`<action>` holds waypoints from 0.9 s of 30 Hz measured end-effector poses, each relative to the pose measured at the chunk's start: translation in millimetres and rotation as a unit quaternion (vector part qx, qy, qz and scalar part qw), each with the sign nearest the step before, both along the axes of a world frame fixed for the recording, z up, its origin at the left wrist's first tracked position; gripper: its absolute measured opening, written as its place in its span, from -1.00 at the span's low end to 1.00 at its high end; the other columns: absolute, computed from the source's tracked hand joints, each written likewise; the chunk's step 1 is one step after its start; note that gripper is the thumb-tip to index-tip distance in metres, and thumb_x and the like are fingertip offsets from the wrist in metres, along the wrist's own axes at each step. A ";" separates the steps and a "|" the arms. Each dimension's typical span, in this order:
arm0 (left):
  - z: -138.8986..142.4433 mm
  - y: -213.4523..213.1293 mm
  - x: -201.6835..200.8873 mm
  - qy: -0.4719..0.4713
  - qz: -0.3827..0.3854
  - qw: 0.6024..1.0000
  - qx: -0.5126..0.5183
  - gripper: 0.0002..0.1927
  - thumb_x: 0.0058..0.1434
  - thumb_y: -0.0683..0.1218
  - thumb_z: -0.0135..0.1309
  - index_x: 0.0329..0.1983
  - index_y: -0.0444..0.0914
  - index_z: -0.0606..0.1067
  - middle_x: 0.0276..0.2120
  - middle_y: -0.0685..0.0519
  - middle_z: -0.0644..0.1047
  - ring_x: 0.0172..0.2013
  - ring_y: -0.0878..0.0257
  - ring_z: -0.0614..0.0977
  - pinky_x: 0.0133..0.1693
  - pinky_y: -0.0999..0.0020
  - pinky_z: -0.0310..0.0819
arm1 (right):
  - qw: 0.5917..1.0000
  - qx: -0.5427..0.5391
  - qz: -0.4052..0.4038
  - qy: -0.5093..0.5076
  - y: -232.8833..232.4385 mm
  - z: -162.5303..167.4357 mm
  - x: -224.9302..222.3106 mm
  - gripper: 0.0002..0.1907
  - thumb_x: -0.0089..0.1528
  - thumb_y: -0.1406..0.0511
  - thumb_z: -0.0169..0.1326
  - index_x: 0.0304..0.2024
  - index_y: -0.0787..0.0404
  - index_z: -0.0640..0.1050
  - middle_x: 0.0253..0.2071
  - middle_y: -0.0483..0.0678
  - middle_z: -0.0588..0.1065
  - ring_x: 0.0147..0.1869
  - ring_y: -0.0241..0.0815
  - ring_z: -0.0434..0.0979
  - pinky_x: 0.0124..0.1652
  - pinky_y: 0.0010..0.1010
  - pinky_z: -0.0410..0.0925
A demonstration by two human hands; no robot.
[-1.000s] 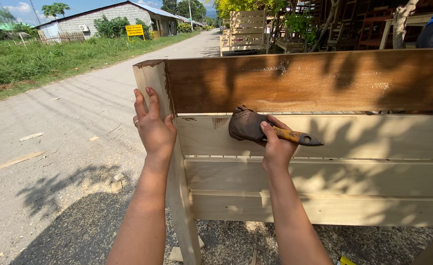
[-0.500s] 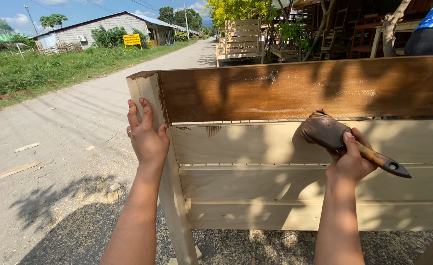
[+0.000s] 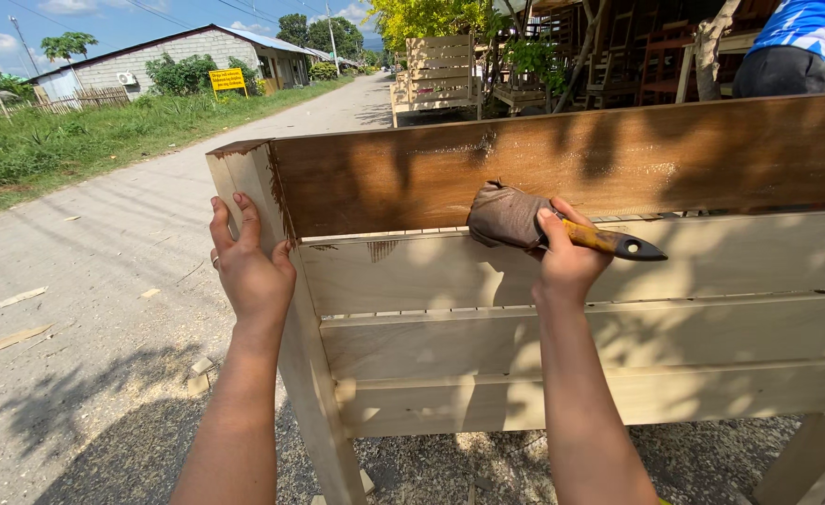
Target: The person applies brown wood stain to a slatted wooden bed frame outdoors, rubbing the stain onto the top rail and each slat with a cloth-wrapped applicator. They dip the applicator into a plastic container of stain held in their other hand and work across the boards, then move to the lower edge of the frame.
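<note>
A pale wooden slatted panel [image 3: 571,346] stands upright in front of me, its top board [image 3: 543,159] stained dark brown. My left hand [image 3: 249,266] lies flat against the panel's left corner post [image 3: 244,173], fingers spread. My right hand [image 3: 562,257] grips a wide brush [image 3: 510,217] by its yellow-brown handle with a black tip. The brush's stain-soaked head presses on the lower edge of the brown top board, near the middle of the panel.
A grey road runs off to the left with wood scraps [image 3: 6,341] on it. Gravel lies under the panel. Another pale slatted frame [image 3: 440,70] stands farther up the road. A person in a blue shirt [image 3: 796,42] stands behind the panel at top right.
My right hand swept the brush from the left part of the board to the right, then back toward the middle. The left hand stayed on the corner post.
</note>
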State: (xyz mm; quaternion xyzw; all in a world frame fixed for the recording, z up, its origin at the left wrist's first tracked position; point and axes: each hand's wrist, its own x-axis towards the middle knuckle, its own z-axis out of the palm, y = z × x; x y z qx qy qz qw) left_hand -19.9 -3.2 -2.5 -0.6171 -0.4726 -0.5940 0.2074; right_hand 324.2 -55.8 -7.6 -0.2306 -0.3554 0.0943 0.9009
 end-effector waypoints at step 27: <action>2.6 -2.8 6.2 -0.007 0.014 1.000 -0.010 -0.08 0.06 -0.22 0.32 0.51 -0.23 0.23 0.42 -0.38 0.14 0.37 -0.18 0.32 0.20 -0.04 0.25 | 0.917 0.115 -0.358 -0.134 -22.8 -0.2 103.2 -0.75 0.42 0.53 0.17 0.15 0.38 0.59 0.19 0.11 0.59 0.26 -0.09 0.64 0.29 -0.27 0.56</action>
